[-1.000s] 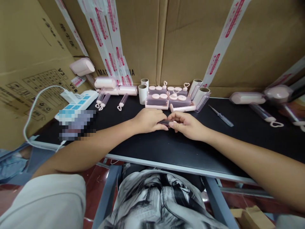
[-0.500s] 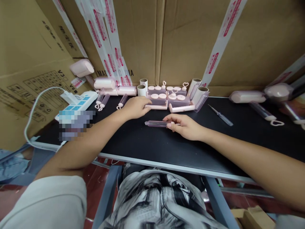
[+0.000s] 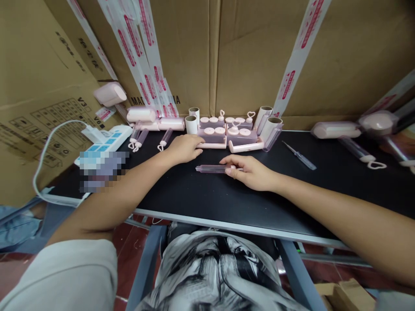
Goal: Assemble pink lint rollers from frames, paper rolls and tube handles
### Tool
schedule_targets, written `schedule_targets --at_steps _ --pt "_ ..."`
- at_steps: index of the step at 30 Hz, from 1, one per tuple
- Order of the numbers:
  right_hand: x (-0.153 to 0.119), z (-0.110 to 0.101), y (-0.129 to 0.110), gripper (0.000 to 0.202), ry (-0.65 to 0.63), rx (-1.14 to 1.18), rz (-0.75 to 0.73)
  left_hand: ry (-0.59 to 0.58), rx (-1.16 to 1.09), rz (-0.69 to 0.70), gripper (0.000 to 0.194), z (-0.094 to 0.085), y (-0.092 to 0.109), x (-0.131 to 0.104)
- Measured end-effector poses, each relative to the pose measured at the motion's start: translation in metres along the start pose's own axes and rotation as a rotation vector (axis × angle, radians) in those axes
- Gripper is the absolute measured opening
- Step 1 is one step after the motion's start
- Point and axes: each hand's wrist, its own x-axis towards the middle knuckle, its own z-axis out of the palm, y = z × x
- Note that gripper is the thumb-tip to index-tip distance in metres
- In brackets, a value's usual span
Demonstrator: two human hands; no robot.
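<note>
My right hand [image 3: 251, 172] is closed on the end of a translucent pink handle [image 3: 210, 169], held level just over the black table; part of the handle is hidden by the fingers. Farther left, my left hand [image 3: 184, 149] has its fingers and thumb around the left end of a pale pink lint roller frame [image 3: 214, 146]. Beside that piece lies a second pink frame [image 3: 244, 146]. Right behind them are purple-tinted cases [image 3: 212, 137] with round pink caps. Several have heart-shaped loops [image 3: 251, 115] on top.
White paper rolls [image 3: 191, 125] stand upright by the cases. Lint rollers [image 3: 171, 124] lie at left, and another [image 3: 337, 129] at right. A screwdriver [image 3: 300, 156] rests on the table [image 3: 194, 194]. At left sits a corded power strip [image 3: 113, 140]. Cardboard [image 3: 253, 56] walls the back.
Almost nothing differs. The view has shifted very slightly, and both hands keep their places on the handle and the frame.
</note>
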Motion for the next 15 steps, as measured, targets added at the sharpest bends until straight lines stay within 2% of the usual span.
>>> schedule_targets --at_steps 3,11,15 --pt "0.000 0.000 0.000 0.037 -0.003 -0.004 0.004 0.023 -0.028 -0.008 0.039 -0.003 0.000 0.000" --pt "0.000 -0.001 -0.002 0.035 -0.014 -0.041 -0.012 0.210 -0.167 -0.130 0.040 -0.015 -0.011 -0.001" --pt "0.000 -0.001 -0.001 0.034 -0.020 -0.064 -0.032 0.216 -0.176 -0.129 0.042 -0.012 -0.012 0.000"
